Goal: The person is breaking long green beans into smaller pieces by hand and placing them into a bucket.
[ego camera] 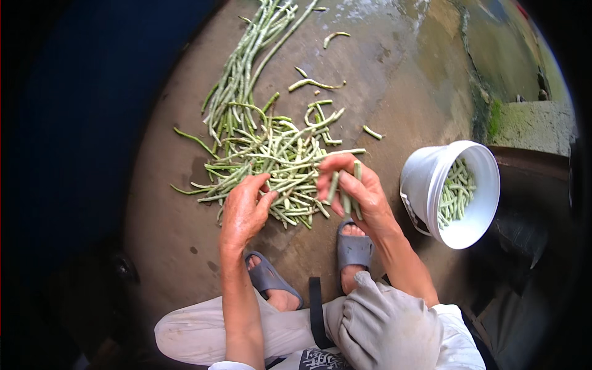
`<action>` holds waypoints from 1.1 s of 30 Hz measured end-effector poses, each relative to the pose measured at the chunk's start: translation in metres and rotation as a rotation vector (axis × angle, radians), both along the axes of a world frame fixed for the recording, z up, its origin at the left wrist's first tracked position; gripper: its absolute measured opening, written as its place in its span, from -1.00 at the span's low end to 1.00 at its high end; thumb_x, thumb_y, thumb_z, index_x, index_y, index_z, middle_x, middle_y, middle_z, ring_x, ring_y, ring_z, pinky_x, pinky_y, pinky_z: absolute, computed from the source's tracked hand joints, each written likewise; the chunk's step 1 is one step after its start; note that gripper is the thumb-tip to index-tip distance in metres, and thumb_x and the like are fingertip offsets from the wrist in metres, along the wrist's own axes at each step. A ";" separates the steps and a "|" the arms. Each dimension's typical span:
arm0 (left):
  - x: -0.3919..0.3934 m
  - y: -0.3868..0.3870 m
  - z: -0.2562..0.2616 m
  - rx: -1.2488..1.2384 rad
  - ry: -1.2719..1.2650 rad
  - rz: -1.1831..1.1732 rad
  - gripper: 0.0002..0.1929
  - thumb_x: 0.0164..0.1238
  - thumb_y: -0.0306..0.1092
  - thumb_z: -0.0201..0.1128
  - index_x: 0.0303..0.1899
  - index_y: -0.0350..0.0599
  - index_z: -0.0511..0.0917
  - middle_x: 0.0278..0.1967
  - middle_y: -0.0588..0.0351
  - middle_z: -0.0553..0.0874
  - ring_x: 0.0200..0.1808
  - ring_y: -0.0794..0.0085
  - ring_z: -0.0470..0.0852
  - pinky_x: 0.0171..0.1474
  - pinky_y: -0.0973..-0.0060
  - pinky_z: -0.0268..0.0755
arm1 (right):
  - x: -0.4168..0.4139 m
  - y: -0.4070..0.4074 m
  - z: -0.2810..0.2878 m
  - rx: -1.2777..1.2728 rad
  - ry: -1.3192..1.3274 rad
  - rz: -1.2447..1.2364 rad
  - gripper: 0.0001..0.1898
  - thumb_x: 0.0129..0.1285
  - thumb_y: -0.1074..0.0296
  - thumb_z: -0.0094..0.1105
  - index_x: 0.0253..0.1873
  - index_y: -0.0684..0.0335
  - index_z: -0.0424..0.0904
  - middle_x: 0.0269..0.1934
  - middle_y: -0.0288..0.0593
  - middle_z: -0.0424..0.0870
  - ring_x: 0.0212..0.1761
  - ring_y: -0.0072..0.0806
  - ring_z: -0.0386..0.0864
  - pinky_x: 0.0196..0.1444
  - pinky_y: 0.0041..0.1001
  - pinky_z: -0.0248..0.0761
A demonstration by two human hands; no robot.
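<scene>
Several short pieces of long green bean (346,203) are gripped in my right hand (363,189), which hovers over the right edge of a bean pile. My left hand (245,208) is at the near left side of that loose pile of long beans (282,157). Its thumb and forefinger are apart, while the other fingers are hidden beneath, so whether they grasp a bean is unclear. Beyond the pile, a bundle of long whole beans (243,69) stretches away over the concrete floor. A white plastic bucket (423,178) tilts toward me at right, with cut bean pieces (457,192) inside.
Stray bean bits (372,132) and a curved bean (314,83) lie on the concrete floor (393,92). My feet in grey slide sandals (355,249) stand just before the pile. A mossy concrete block (532,125) rises behind the bucket. Water wets the far floor.
</scene>
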State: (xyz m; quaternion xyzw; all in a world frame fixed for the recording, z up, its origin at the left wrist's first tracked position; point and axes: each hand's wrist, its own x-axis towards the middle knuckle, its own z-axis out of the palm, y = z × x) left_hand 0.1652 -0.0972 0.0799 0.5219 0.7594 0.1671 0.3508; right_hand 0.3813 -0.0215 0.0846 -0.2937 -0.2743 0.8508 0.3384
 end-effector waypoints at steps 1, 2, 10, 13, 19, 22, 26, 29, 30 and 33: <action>-0.001 0.004 -0.002 0.044 -0.040 0.034 -0.67 0.20 -0.35 0.30 -0.02 -0.27 0.60 -0.29 -0.07 0.66 -0.33 0.15 0.64 -0.20 0.30 0.45 | 0.004 0.002 0.004 0.012 -0.067 0.010 -0.76 0.42 0.27 0.05 0.03 0.30 0.49 -0.27 -0.25 0.55 -0.33 -0.62 0.53 -0.47 -0.67 0.33; 0.000 0.006 -0.008 0.091 -0.073 0.055 -0.69 0.23 -0.33 0.29 -0.02 -0.26 0.60 -0.29 -0.08 0.67 -0.32 0.13 0.64 -0.20 0.30 0.44 | 0.016 0.002 0.008 0.044 -0.135 0.008 -0.77 0.38 0.28 0.05 0.01 0.28 0.49 -0.33 -0.28 0.52 -0.40 -0.62 0.51 -0.47 -0.65 0.30; -0.046 0.043 -0.034 0.099 -0.061 0.274 -0.67 0.28 -0.33 0.29 -0.02 -0.37 0.63 -0.22 -0.09 0.76 -0.21 0.35 0.72 -0.09 0.44 0.53 | 0.131 0.019 0.092 0.921 -1.477 -0.047 -0.79 0.17 0.73 0.04 -0.10 0.37 0.51 -0.28 -0.05 0.55 -0.28 -0.16 0.56 -0.22 -0.42 0.40; -0.067 0.072 -0.062 0.286 0.069 0.272 -0.71 0.25 -0.32 0.28 -0.10 -0.34 0.65 -0.26 -0.18 0.72 -0.28 0.13 0.72 -0.16 0.32 0.52 | 0.159 0.019 0.113 0.970 -1.761 0.300 -0.78 0.10 0.70 0.12 -0.13 0.37 0.52 -0.14 0.06 0.60 -0.11 0.02 0.59 -0.07 -0.30 0.43; -0.106 0.133 -0.095 0.313 0.224 0.264 -0.78 0.24 -0.41 0.26 -0.14 -0.31 0.67 -0.15 -0.16 0.69 -0.15 -0.01 0.66 -0.04 0.22 0.48 | 0.143 0.021 0.103 1.017 -1.547 0.115 -0.83 0.04 0.66 0.24 -0.22 0.40 0.57 -0.12 0.10 0.63 -0.09 0.00 0.61 -0.01 -0.24 0.45; -0.121 0.168 -0.107 0.359 0.485 0.186 -0.69 0.24 -0.49 0.19 0.02 -0.30 0.59 0.03 -0.10 0.63 0.04 -0.04 0.54 0.14 0.23 0.39 | 0.089 0.013 0.105 0.845 -1.151 0.051 -0.92 0.03 0.72 0.12 -0.37 0.45 0.56 -0.39 -0.02 0.66 -0.27 -0.24 0.65 -0.17 -0.39 0.46; -0.149 0.202 -0.126 0.313 0.560 0.126 -0.52 0.23 -0.48 0.21 0.21 -0.24 0.41 0.09 -0.09 0.58 0.12 -0.01 0.48 0.15 0.22 0.37 | 0.061 0.014 0.067 0.818 -1.031 0.253 -0.93 0.09 0.67 0.18 -0.32 0.39 0.61 -0.38 -0.08 0.68 -0.37 -0.28 0.65 -0.31 -0.42 0.49; -0.138 0.217 -0.119 0.150 0.569 0.104 -0.61 0.21 -0.44 0.26 0.10 -0.17 0.52 -0.01 -0.08 0.61 0.08 -0.01 0.49 0.14 0.20 0.36 | 0.061 0.012 0.041 0.786 -1.008 0.256 -0.93 0.11 0.64 0.20 -0.30 0.37 0.61 -0.39 -0.09 0.66 -0.38 -0.26 0.64 -0.33 -0.41 0.47; -0.136 0.215 -0.117 0.199 0.578 0.105 -0.74 0.19 -0.40 0.30 -0.06 -0.13 0.62 -0.12 -0.06 0.62 0.02 0.03 0.52 0.09 0.20 0.40 | 0.061 0.010 0.035 0.753 -0.976 0.258 -0.93 0.12 0.63 0.21 -0.28 0.36 0.61 -0.41 -0.09 0.65 -0.39 -0.25 0.64 -0.33 -0.40 0.46; -0.138 0.209 -0.103 0.315 0.528 0.118 -0.82 0.17 -0.39 0.32 -0.18 -0.13 0.68 -0.16 -0.06 0.62 -0.03 0.05 0.55 0.02 0.19 0.43 | 0.058 0.012 0.029 0.784 -0.965 0.284 -0.97 0.17 0.60 0.22 -0.29 0.36 0.57 -0.42 -0.02 0.59 -0.43 -0.16 0.61 -0.41 -0.36 0.44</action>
